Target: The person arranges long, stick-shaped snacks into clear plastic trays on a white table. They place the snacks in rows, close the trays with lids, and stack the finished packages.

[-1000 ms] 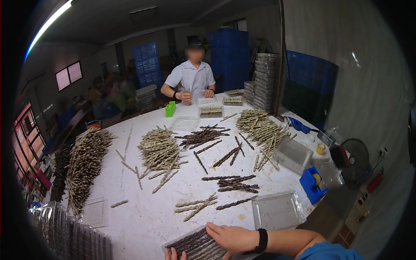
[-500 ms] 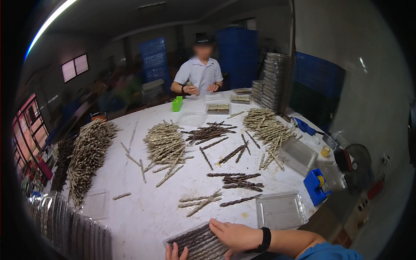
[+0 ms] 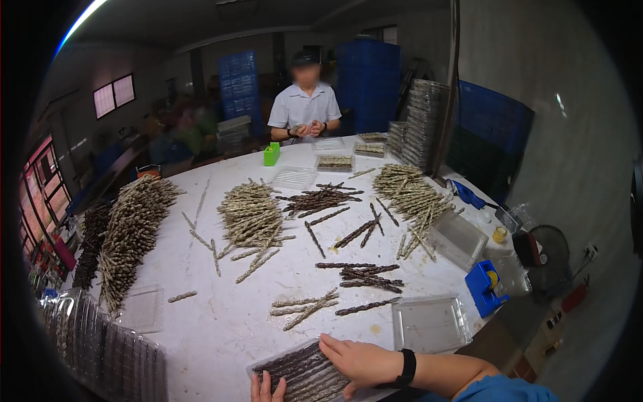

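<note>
right hand (image 3: pixel 365 365): palm down, fingers extended and close together, not clenched. i see it laid across the clear tray, wrist in a black band (image 3: pixel 407 368).
left hand (image 3: pixel 268 390): only the fingers show, raised at the near left part of the tray. i cannot tell from my remote feed whether they grip its edge.
clear tray (image 3: pixel 257 366): under the right fingers and just beside the left ones; set at a slant on the white table (image 3: pixel 221 342).
dark twisted rods (image 3: pixel 301 365): laid side by side in the tray, partly covered by the right hand.
pale rods (image 3: pixel 305 308): loose, beyond the right fingertips, some crossing.
single dark rod (image 3: pixel 367 307): beyond the right fingers, slightly to their right.
dark rod pile (image 3: pixel 372 276): farther beyond the same fingers.
clear container (image 3: pixel 432 325): right of the right fingers, beyond the wrist.
tape dispenser (image 3: pixel 483 289): blue, farther right of those fingers.
stacked packs (image 3: pixel 100 348): well left of the left fingers.
co-worker (image 3: pixel 305 107): far beyond both hands, across the table, two hands together.
</note>
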The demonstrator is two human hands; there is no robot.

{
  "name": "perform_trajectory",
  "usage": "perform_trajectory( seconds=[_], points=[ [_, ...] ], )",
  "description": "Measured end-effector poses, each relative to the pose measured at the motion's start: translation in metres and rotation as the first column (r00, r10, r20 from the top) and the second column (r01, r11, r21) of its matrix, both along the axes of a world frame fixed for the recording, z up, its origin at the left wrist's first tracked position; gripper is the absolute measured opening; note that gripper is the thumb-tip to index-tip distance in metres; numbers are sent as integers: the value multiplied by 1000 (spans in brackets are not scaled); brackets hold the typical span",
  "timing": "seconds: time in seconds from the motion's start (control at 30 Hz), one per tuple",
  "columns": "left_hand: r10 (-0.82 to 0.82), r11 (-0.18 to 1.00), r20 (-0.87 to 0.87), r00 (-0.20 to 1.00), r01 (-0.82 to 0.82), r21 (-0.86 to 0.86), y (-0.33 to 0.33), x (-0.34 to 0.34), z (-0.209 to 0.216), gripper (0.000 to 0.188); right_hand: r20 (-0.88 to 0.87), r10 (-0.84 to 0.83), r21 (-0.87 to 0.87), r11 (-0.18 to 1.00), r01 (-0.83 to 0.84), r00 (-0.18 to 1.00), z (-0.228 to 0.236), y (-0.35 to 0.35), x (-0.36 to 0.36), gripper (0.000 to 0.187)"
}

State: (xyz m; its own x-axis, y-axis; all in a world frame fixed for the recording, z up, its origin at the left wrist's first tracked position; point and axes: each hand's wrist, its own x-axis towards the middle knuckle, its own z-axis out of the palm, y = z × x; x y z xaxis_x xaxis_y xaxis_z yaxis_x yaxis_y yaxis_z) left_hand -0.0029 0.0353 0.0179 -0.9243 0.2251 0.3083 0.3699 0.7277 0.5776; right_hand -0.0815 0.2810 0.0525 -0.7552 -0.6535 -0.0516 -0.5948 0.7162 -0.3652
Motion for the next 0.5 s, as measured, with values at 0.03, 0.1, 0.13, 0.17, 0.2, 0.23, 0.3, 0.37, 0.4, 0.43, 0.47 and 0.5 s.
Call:
perform_trajectory(
  seconds=[0.03, 0.1, 0.13, 0.17, 0.2, 0.23, 0.3, 0.37, 0.4, 0.43, 0.47, 0.5],
  points=[
    [-6, 1000, 8, 1000, 6, 4, 2, -1, 2, 52, -5, 9, -8, 1000, -10, 1000, -1, 0, 0, 116],
    [10, 1000, -11, 1000, -10, -13, -2, 1, 0, 51, -17, 20, -17, 1000, -21, 1000, -4, -2, -1, 116],
    [14, 1000, -20, 1000, -15, -18, -2, 1, 0, 51, -26, 25, -3, 1000, -25, 999, -2, -2, 0, 116],
    [18, 1000, -18, 1000, -19, -2, 0, 2, 0, 47, -35, 29, 11, 1000, -29, 999, 1, -3, 0, 116],
    [7, 1000, -7, 1000, -7, 1, -2, 1, 0, 46, -41, 47, 18, 999, -47, 998, 2, -4, 0, 116],
    [-3, 1000, 5, 1000, 3, 4, -3, 1, -1, 44, -37, 40, 23, 999, -39, 999, 3, -3, 1, 116],
    [-16, 1000, 36, 999, 16, 18, -3, 1, 0, 44, -28, 31, 31, 999, -30, 999, 5, -2, 1, 116],
    [-21, 1000, 58, 998, 20, 18, -4, 2, -1, 44, -13, 30, 20, 999, -30, 999, 4, -4, 0, 116],
    [-28, 999, 63, 998, 27, 17, -6, 1, -2, 45, -7, 25, 19, 1000, -25, 1000, 3, -4, 0, 116],
    [-34, 999, 67, 997, 33, 16, -7, 0, -3, 45, -20, 27, 9, 1000, -27, 999, 2, -3, 0, 116],
    [-41, 999, 65, 997, 40, 11, -7, 0, -3, 46, -32, 30, 0, 1000, -30, 999, 1, -3, 1, 116],
    [-47, 999, 59, 997, 46, 7, -8, -1, -3, 46, -49, 33, -9, 999, -34, 998, 2, -2, 1, 116]
  ],
)
